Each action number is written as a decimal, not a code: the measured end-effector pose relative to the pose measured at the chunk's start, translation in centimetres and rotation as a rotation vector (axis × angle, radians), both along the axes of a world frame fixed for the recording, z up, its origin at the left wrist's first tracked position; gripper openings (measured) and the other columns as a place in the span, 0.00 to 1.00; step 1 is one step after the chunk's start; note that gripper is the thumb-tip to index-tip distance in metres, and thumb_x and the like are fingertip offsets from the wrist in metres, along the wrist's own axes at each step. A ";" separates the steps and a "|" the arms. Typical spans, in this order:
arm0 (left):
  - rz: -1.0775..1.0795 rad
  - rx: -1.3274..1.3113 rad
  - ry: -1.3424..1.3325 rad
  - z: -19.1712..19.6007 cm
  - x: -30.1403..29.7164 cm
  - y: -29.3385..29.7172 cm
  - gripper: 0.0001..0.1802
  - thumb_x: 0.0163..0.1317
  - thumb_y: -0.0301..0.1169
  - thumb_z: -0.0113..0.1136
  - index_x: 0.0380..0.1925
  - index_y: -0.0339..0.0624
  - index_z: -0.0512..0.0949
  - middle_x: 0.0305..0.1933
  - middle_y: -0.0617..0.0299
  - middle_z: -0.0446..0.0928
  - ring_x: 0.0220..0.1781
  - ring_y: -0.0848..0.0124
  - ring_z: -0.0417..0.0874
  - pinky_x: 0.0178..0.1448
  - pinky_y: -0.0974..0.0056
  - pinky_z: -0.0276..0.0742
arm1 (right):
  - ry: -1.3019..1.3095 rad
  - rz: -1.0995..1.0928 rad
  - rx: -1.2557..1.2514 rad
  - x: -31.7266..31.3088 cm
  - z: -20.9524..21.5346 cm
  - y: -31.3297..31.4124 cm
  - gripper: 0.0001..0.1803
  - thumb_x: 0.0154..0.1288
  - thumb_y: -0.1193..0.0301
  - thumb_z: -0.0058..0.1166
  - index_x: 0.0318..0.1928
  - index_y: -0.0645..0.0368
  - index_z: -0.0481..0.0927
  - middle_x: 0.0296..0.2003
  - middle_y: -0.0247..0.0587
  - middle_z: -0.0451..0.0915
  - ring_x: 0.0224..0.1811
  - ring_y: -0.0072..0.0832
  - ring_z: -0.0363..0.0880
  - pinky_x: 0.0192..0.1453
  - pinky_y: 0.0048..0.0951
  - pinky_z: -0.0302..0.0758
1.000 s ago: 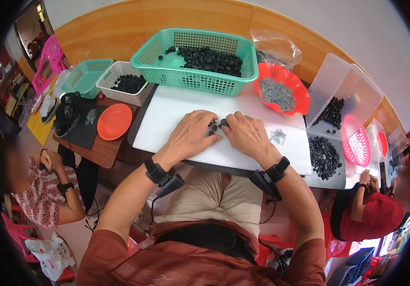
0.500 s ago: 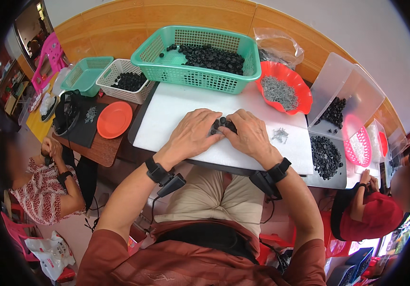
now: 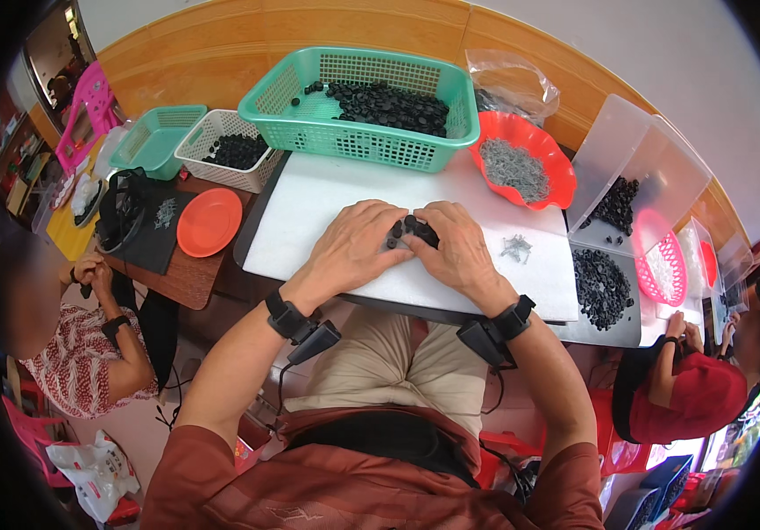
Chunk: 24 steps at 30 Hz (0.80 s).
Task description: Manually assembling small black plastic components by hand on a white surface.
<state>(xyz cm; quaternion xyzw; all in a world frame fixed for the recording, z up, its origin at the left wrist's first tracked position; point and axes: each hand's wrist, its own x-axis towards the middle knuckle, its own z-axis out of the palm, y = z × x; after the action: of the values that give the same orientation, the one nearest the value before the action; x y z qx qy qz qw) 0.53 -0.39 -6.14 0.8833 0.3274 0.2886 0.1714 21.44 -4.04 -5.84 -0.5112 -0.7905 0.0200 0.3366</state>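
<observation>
On a white foam sheet (image 3: 300,216), my left hand (image 3: 355,245) and my right hand (image 3: 457,252) close in from both sides on a cluster of small black round pieces (image 3: 413,231). The thumbs almost meet at the near side, with the fingers curled around the far side. Parts of the cluster are hidden under the fingers, so its full extent cannot be seen. A small pile of thin silver pins or screws (image 3: 515,248) lies on the foam just right of my right hand.
Beyond my hands stands a green basket (image 3: 345,141) of black pieces, beside a red scalloped bowl (image 3: 566,181) of silver pins. Loose black pieces (image 3: 603,287) lie at right. A white basket (image 3: 256,177) and an orange plate (image 3: 209,223) are at left. People sit on both sides.
The black pieces have shifted slightly between my hands, which stay in nearly the same place. The whole view has moved a little. At right, the co-worker's head and hands have moved.
</observation>
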 end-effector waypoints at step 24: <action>0.008 0.029 -0.013 -0.2 -0.1 0.0 0.40 0.55 0.47 0.75 0.62 0.32 0.75 0.63 0.49 0.77 0.68 0.53 0.74 0.72 0.52 0.69 | 0.093 0.047 -0.056 -0.4 0.4 -0.3 0.16 0.71 0.70 0.57 0.55 0.65 0.81 0.56 0.49 0.81 0.59 0.48 0.78 0.63 0.44 0.75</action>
<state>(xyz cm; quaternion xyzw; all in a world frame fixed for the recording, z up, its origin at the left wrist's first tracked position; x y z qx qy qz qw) 0.44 -0.41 -6.35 0.8823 0.3257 0.2999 0.1595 21.08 -4.38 -5.45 -0.5000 -0.7852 0.0737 0.3579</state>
